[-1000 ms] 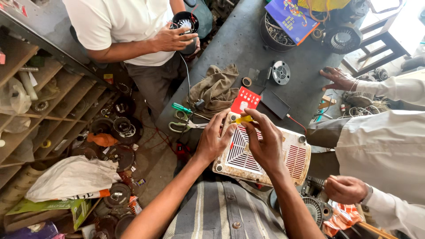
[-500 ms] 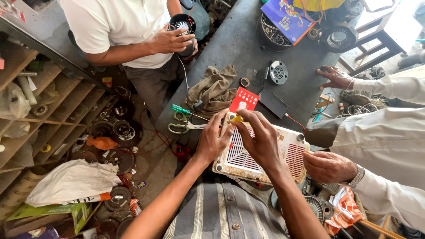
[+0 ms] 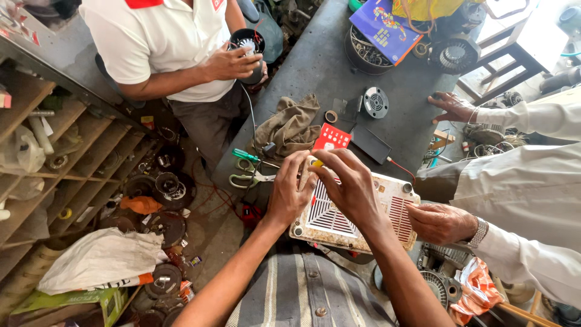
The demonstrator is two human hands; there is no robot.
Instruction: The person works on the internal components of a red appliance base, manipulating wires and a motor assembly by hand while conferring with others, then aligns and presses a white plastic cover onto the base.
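Both hands, left (image 3: 290,191) and right (image 3: 346,181), fingertips together, pinched on a small yellow part (image 3: 316,163) above the cream casing (image 3: 396,206).

Yellow piece (image 3: 317,163) mostly behind hands (image 3: 327,184)

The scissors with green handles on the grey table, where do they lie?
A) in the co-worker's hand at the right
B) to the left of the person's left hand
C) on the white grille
B: the scissors lie on the table just left of the left hand, off the white vented casing.
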